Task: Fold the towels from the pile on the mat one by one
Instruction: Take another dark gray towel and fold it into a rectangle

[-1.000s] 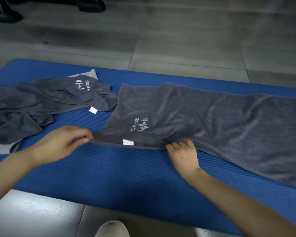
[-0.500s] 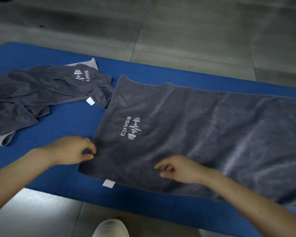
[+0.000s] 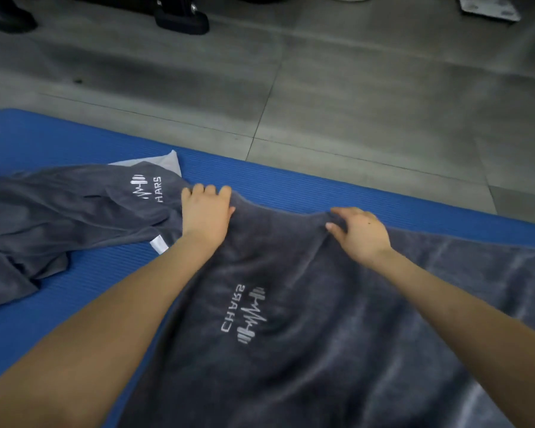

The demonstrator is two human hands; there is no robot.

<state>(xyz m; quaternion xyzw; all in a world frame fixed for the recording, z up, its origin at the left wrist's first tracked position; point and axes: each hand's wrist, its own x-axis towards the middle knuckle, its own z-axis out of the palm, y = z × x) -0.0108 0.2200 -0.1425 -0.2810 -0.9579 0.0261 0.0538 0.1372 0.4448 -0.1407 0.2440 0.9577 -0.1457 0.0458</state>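
A dark grey towel point(image 3: 322, 350) with a white logo lies spread across the blue mat point(image 3: 260, 177). My left hand point(image 3: 206, 213) grips its far left corner, fingers curled over the edge. My right hand point(image 3: 360, 231) pinches the towel's far edge a little to the right, bunching the cloth. Both arms reach out over the towel. A crumpled pile of grey towels point(image 3: 59, 217) with the same logo lies on the mat at the left, touching the spread towel's corner.
Grey tiled floor point(image 3: 322, 88) stretches beyond the mat. Black equipment feet point(image 3: 183, 18) and a metal plate point(image 3: 488, 7) stand at the far edge of view. A white label point(image 3: 159, 244) sticks out of the pile.
Both hands left the towel's near edge and reached across to its far edge, where they now grip it. The towel lies flatter and closer to me.
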